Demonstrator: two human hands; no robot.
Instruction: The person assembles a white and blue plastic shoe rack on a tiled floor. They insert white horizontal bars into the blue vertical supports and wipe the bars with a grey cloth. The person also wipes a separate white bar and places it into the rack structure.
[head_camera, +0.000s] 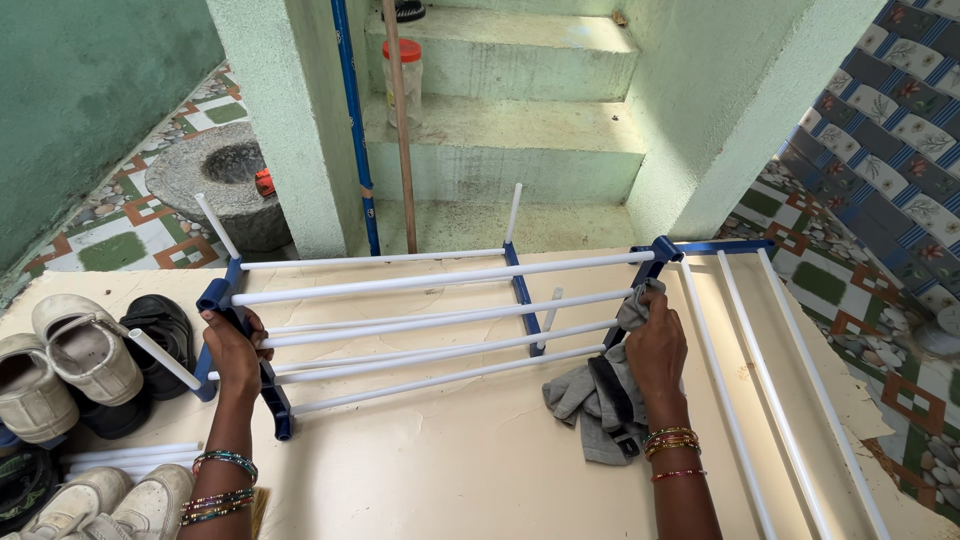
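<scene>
Two hands on one rack (440, 320) lying on the cream floor (470, 460): blue side bars, five white rods running left to right. Left hand (232, 350) closed around the left blue bar (245, 340); right hand (655, 345) gripping a grey cloth (600, 400), pressed against the right blue bar (640, 290). Several shoes (85, 350) at far left.

The person's arms come into view bare from the forearm down, with no sleeves showing. The left hand (236, 345) has a stack of thin bangles (222, 488) along the forearm, green, blue and gold, some beaded. The right hand (657, 345) has fewer bangles (672, 445) near the wrist, gold and green ones close together and a single reddish one just below them.
</scene>
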